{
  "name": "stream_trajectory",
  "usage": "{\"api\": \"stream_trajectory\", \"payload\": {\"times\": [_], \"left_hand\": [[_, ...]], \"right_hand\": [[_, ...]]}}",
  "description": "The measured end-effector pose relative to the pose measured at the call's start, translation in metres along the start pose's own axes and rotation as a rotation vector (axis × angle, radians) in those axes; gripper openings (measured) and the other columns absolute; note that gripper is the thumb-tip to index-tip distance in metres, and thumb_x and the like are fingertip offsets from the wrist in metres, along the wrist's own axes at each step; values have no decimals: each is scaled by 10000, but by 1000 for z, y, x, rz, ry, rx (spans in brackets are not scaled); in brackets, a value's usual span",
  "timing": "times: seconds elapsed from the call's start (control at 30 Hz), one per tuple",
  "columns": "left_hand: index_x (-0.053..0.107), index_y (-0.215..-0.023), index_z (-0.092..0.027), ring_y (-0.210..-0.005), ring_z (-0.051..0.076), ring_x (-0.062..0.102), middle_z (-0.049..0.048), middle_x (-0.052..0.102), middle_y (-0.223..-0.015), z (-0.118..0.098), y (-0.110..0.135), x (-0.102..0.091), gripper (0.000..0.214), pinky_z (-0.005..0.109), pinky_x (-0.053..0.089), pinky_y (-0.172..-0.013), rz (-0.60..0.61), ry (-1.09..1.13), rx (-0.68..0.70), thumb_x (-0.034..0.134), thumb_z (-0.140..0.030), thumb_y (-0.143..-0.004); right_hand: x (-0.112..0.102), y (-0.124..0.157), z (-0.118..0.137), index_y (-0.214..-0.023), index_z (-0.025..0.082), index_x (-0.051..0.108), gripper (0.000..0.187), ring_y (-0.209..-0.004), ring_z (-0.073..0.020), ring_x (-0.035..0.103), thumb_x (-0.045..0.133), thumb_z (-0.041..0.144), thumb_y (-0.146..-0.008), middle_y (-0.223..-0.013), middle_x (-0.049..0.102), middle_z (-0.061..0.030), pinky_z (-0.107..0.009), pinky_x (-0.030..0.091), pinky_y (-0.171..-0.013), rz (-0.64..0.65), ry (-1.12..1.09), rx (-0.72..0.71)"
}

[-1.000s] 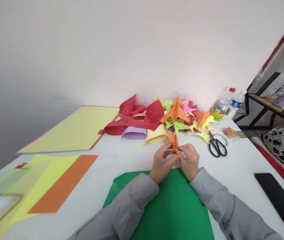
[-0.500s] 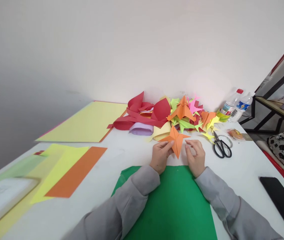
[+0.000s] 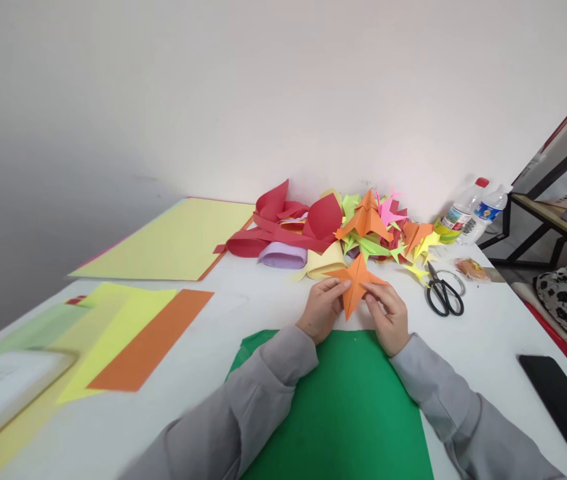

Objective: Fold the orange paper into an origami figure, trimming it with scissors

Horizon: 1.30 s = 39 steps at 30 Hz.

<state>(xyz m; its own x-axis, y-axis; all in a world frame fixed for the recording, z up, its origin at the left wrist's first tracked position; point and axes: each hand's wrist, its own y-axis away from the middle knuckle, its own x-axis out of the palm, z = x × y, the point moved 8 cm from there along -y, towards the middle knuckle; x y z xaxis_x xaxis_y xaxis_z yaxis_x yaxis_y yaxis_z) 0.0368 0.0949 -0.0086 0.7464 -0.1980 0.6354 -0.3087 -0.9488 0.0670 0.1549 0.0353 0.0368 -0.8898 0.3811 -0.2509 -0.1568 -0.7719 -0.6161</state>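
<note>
An orange folded paper star (image 3: 356,281) with pointed arms is held up between both hands, over the far edge of a green sheet (image 3: 343,407). My left hand (image 3: 321,309) pinches its left side between thumb and fingers. On the other side, my right hand (image 3: 388,316) grips the right arm of the star, thumb in front. Just behind it lie a rolled pale-yellow paper (image 3: 324,263) and a pile of folded paper shapes, among them a large orange folded piece (image 3: 367,220).
Scissors (image 3: 444,291) lie to the right, near two plastic bottles (image 3: 458,217) and a wrapped snack (image 3: 471,269). Red paper curls (image 3: 283,233) sit at the back. Coloured sheets (image 3: 150,340) and a white box (image 3: 10,393) are left; a black flat object (image 3: 560,407) is right.
My right hand, apart from the star before, has moved left and closed on its right arm. The star has turned slightly, its lower tip swinging left. My left hand keeps its hold.
</note>
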Motion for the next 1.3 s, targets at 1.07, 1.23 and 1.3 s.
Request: {"api": "stream_trajectory", "payload": {"times": [1.07,1.23,1.3], "left_hand": [[627,-942,-145,-602,133,566,29,615,-778,-4,-10,-10,380,255,493,-479,162,-429,25,714,-376,-653],[456,-1302,-239,-803,165,604,107,555,-1135,-17,-1,7,806,286,539,-630,290,-563,248,793,-262,-570],[559,-1216,-225,-907,204,596,118,554,-1140,-24,3,12,649,286,536,-665,299,-727,406,769,-243,-602]], "right_hand": [[25,6,-61,-633,129,604,286,-393,-110,571,827,283,-539,-462,626,-9,-198,487,-406,125,-682,781],[20,5,-66,-621,139,572,299,-423,-101,572,828,262,-528,-495,602,18,-195,490,-409,7,-777,808],[21,5,-67,-606,145,555,303,-426,-104,573,828,247,-527,-475,580,29,-198,493,-416,-1,-795,812]]}}
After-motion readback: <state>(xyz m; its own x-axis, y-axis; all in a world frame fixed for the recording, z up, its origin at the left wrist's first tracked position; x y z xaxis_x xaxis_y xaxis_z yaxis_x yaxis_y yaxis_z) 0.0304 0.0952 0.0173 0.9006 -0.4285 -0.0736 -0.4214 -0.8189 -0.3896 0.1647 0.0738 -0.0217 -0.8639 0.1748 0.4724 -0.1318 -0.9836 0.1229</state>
